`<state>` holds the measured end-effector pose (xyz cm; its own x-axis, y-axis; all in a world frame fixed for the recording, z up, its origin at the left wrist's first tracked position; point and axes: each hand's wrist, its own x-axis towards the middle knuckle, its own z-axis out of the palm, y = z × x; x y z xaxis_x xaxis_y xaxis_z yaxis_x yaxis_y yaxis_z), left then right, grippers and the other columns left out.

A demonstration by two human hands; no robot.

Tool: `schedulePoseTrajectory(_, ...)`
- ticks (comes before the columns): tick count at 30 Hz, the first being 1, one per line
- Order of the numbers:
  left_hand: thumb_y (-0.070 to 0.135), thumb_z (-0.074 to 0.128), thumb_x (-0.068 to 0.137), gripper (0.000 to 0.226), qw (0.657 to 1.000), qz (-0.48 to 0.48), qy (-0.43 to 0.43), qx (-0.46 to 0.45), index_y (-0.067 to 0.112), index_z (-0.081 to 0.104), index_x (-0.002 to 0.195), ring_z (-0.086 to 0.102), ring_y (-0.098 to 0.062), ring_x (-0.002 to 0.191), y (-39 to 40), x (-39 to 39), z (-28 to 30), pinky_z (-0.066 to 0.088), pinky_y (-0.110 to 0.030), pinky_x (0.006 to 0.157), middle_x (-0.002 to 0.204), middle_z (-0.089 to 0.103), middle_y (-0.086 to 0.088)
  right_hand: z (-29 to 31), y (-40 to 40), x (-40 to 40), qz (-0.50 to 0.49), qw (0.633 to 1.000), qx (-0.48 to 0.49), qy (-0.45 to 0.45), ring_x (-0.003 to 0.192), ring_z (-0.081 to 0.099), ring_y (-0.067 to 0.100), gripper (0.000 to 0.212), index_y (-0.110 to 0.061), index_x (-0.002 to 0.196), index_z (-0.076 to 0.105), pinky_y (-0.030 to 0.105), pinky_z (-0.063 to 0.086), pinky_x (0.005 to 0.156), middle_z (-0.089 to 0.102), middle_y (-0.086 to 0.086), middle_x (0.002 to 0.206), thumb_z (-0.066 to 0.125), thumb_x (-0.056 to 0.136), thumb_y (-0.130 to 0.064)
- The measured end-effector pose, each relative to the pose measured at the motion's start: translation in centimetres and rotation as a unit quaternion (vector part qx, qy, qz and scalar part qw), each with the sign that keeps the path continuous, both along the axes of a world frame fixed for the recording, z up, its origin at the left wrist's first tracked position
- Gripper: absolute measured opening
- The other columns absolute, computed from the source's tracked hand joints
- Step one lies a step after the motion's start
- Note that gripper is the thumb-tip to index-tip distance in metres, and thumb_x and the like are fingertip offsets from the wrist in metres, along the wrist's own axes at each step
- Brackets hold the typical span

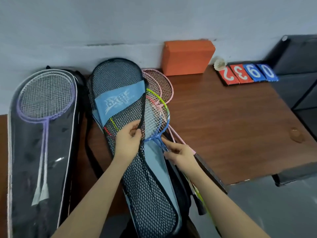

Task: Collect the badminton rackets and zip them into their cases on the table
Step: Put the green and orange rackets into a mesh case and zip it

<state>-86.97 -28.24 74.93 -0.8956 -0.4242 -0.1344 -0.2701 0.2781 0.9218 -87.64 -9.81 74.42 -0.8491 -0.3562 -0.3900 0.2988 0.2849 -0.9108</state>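
A black mesh racket case (118,78) with a light blue panel lies open in the middle of the brown table (223,117). My left hand (128,140) pinches the edge of its mesh flap and holds it up. A racket with a green and blue frame (157,117) lies half under the flap, and my right hand (180,153) grips its blue shaft near the throat. Two pink rackets (163,86) lie behind it against the wall. At the left, a clear-fronted case (56,160) holds two purple rackets (45,95).
An orange block (187,57) leans on the wall behind the pink rackets. A shuttlecock (219,63) and flip score cards (248,73) sit at the back right. Black cabinets (300,66) stand to the right. The table's front edge (240,182) is near my right forearm.
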Motion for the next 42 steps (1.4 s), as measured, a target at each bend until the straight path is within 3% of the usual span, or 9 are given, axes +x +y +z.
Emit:
schedulePoseTrajectory(4, 0.005, 0.054, 0.089, 0.031, 0.999, 0.008, 0.014, -0.037, 0.009, 0.059, 0.12, 0.058, -0.009, 0.093, -0.7, 0.8, -0.6, 0.042, -0.011, 0.085, 0.11, 0.061, 0.0, -0.5, -2.3, -2.1, -0.076, 0.997, -0.008, 0.03, 0.051, 0.029, 0.008, 0.052, -0.02, 0.128, 0.057, 0.022, 0.027, 0.053, 0.038, 0.004, 0.063, 0.059, 0.083, 0.005)
schedulePoseTrajectory(8, 0.003, 0.059, 0.085, 0.03, 0.995, 0.001, 0.019, -0.097, 0.01, 0.062, 0.114, 0.056, -0.002, 0.078, -1.5, 1.4, -1.0, 0.038, 0.002, 0.071, 0.103, 0.062, -0.002, -0.7, -4.2, -3.6, -0.071, 0.997, -0.03, 0.031, 0.051, 0.031, 0.009, 0.053, -0.022, 0.126, 0.057, 0.023, 0.031, 0.051, 0.042, 0.0, 0.058, 0.06, 0.082, 0.006)
schedulePoseTrajectory(18, 0.0, 0.064, 0.081, 0.034, 0.998, 0.001, 0.002, 0.07, 0.013, 0.064, 0.112, 0.067, -0.01, 0.087, -3.5, 0.6, -0.9, 0.055, -0.03, 0.082, 0.108, 0.067, 0.001, -3.1, -7.1, -6.2, -0.098, 0.987, -0.103, -0.07, 0.044, 0.037, 0.019, 0.054, -0.012, 0.13, 0.055, 0.03, 0.032, 0.049, 0.05, 0.011, 0.057, 0.061, 0.08, 0.006)
schedulePoseTrajectory(23, 0.002, 0.063, 0.083, 0.035, 0.998, 0.007, -0.013, 0.056, 0.015, 0.063, 0.116, 0.066, -0.01, 0.091, -4.0, 0.0, -1.2, 0.053, -0.023, 0.084, 0.107, 0.064, 0.006, -4.1, -9.0, -6.7, -0.097, 0.991, -0.07, -0.053, 0.043, 0.04, 0.016, 0.055, -0.011, 0.131, 0.052, 0.025, 0.035, 0.045, 0.05, 0.006, 0.053, 0.059, 0.08, 0.008)
schedulePoseTrajectory(28, 0.001, 0.056, 0.084, 0.04, 0.991, -0.018, -0.035, -0.128, 0.012, 0.056, 0.123, 0.057, -0.013, 0.09, -5.0, 0.6, -3.0, 0.042, -0.014, 0.081, 0.106, 0.057, -0.002, -5.6, -10.1, -6.4, -0.095, 0.995, -0.028, -0.007, 0.053, 0.035, 0.019, 0.056, -0.016, 0.134, 0.051, 0.031, 0.034, 0.056, 0.042, 0.01, 0.059, 0.058, 0.081, 0.004)
schedulePoseTrajectory(32, 0.009, 0.05, 0.09, 0.053, 0.957, -0.11, -0.105, -0.246, 0.017, 0.035, 0.14, 0.052, -0.019, 0.096, -4.3, 2.5, -4.4, 0.048, -0.034, 0.074, 0.116, 0.046, -0.003, -5.3, -8.8, -5.3, -0.091, 0.995, -0.032, 0.022, 0.052, 0.036, 0.014, 0.052, -0.018, 0.133, 0.051, 0.024, 0.035, 0.052, 0.041, 0.008, 0.06, 0.057, 0.086, 0.002)
schedulePoseTrajectory(35, 0.006, 0.048, 0.092, 0.047, 0.969, -0.125, -0.045, -0.206, 0.011, 0.04, 0.138, 0.054, -0.017, 0.096, -2.7, 3.4, -4.6, 0.047, -0.031, 0.083, 0.114, 0.051, -0.004, -5.0, -8.1, -5.0, -0.074, 0.996, -0.002, 0.055, 0.049, 0.038, 0.006, 0.05, -0.02, 0.134, 0.05, 0.02, 0.037, 0.051, 0.046, -0.001, 0.059, 0.056, 0.088, 0.0)
schedulePoseTrajectory(39, -0.001, 0.052, 0.089, 0.038, 0.983, -0.126, 0.058, -0.123, 0.006, 0.055, 0.126, 0.051, 0.009, 0.084, -1.8, 3.0, -2.5, 0.033, 0.0, 0.079, 0.094, 0.051, 0.008, -5.0, -8.2, -4.7, -0.05, 0.992, 0.044, 0.11, 0.061, 0.056, 0.013, 0.046, -0.019, 0.132, 0.054, 0.029, 0.048, 0.06, 0.065, -0.007, 0.076, 0.053, 0.089, -0.002)
schedulePoseTrajectory(42, -0.002, 0.052, 0.089, 0.039, 0.981, -0.157, 0.092, -0.073, 0.008, 0.055, 0.126, 0.052, 0.004, 0.099, -1.3, 2.3, -0.5, 0.037, -0.005, 0.091, 0.106, 0.057, 0.004, -4.9, -8.6, -4.5, -0.044, 0.988, 0.04, 0.14, 0.08, 0.065, 0.016, 0.028, -0.014, 0.101, 0.069, 0.038, 0.053, 0.075, 0.071, 0.0, 0.087, 0.054, 0.082, 0.001)
